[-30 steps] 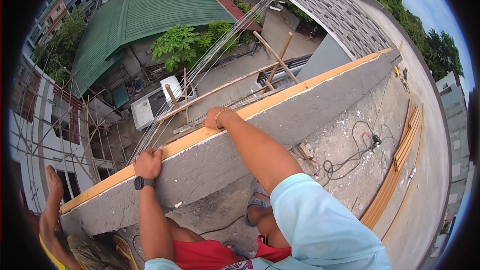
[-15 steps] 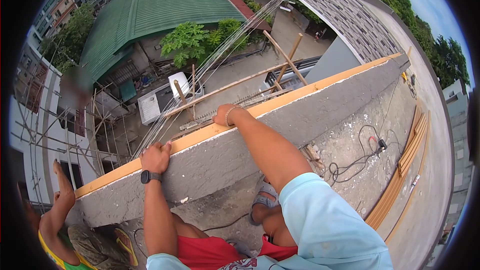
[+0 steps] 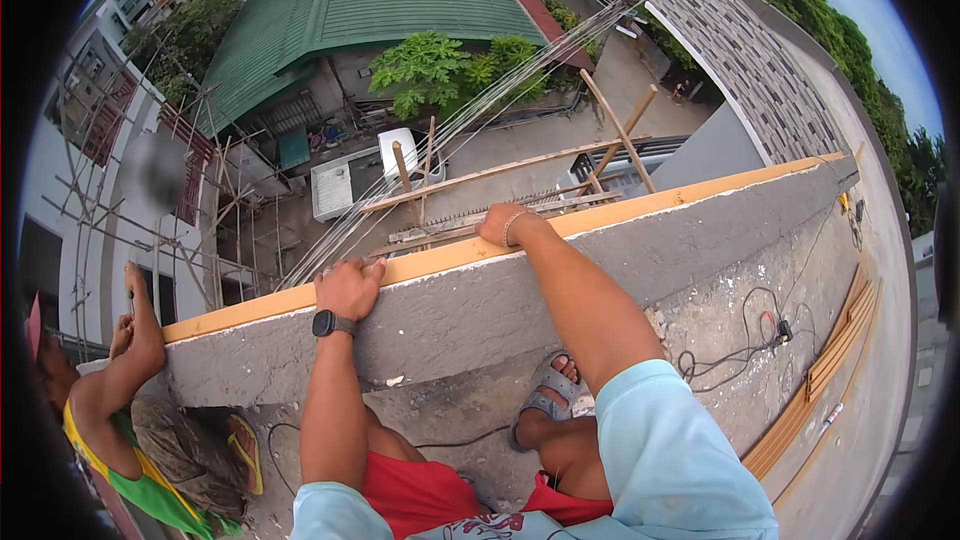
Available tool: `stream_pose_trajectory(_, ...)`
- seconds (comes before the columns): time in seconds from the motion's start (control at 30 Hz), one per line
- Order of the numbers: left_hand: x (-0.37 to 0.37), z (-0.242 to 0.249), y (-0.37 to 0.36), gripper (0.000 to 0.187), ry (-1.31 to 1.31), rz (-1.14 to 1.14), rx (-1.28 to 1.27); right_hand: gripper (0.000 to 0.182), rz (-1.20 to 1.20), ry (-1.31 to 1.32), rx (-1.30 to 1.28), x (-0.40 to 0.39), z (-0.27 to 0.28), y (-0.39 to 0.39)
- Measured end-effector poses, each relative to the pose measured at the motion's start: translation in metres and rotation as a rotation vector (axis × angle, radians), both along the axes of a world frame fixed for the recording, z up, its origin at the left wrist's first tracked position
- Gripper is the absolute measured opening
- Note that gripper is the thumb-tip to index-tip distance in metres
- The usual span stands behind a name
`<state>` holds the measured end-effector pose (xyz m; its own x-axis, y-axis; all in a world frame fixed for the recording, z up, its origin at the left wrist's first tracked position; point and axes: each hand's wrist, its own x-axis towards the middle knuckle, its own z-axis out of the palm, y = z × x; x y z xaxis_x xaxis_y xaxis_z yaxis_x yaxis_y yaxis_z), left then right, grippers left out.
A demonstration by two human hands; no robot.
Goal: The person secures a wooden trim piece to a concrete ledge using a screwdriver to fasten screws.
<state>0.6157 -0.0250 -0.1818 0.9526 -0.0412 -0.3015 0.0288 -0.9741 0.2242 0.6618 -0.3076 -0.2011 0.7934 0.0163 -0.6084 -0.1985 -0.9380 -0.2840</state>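
As both my arms reach forward, my bare hands grip the tan board point(image 3: 430, 264), set apart from each other.
The board lies along the grey wall's point(image 3: 450, 330) top, from ten o'clock to between one and two. At eleven, my left hand point(image 3: 348, 288) curls over it, thumb toward three, forearm nearly upright below; at twelve, my right hand point(image 3: 502, 226) bends over it, forearm slanting back toward five. A co-worker point(image 3: 105, 440) crouches at nine.

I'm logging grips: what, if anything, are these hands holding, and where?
A long timber strip: right hand near its middle, left hand between there and its left end.
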Motion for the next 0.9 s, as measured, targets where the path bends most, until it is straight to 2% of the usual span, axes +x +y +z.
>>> stream_pose_trajectory(0.1,-0.008,0.003,-0.002,0.058,-0.083,0.005,-0.008,0.054,0.143,-0.069,0.002,0.011,-0.033,-0.012)
stream_pose_trajectory(0.13,-0.008,0.005,-0.002,0.059,-0.052,0.012,-0.022,0.054,0.193,-0.047,0.014,0.011,-0.024,-0.011)
stream_pose_trajectory(0.17,-0.009,0.005,-0.001,0.059,-0.067,0.014,-0.019,0.052,0.188,-0.107,0.049,0.011,-0.029,-0.014)
stream_pose_trajectory(0.2,-0.008,0.001,-0.001,0.058,-0.077,0.015,0.005,0.051,0.084,-0.144,0.054,0.010,-0.036,-0.017)
stream_pose_trajectory(0.23,-0.009,-0.001,0.000,0.058,-0.087,0.026,-0.029,0.051,0.103,-0.123,0.084,0.010,-0.029,-0.016)
stream_pose_trajectory(0.3,-0.009,0.004,0.002,0.059,-0.079,0.051,-0.036,0.046,0.107,-0.267,0.076,0.012,-0.048,-0.024)
stream_pose_trajectory(0.43,-0.010,0.003,-0.002,0.060,-0.088,0.041,-0.054,0.047,0.216,-0.230,0.080,0.012,-0.039,-0.021)
stream_pose_trajectory(0.5,-0.010,0.004,-0.002,0.059,-0.071,0.047,-0.063,0.046,0.104,-0.209,0.064,0.010,-0.035,-0.020)
stream_pose_trajectory(0.6,-0.010,0.004,-0.003,0.059,-0.074,0.041,-0.062,0.045,0.153,-0.196,0.032,0.006,-0.023,-0.015)
stream_pose_trajectory(0.73,-0.009,0.006,-0.002,0.060,-0.039,0.035,-0.086,0.044,0.189,-0.195,-0.002,0.012,-0.041,-0.023)
stream_pose_trajectory(0.83,-0.009,0.004,-0.001,0.060,-0.044,0.035,-0.093,0.044,0.327,-0.194,-0.039,0.021,-0.062,-0.034)
stream_pose_trajectory(0.9,-0.009,0.004,-0.002,0.060,-0.052,0.035,-0.086,0.044,0.352,-0.203,-0.063,0.017,-0.051,-0.028)
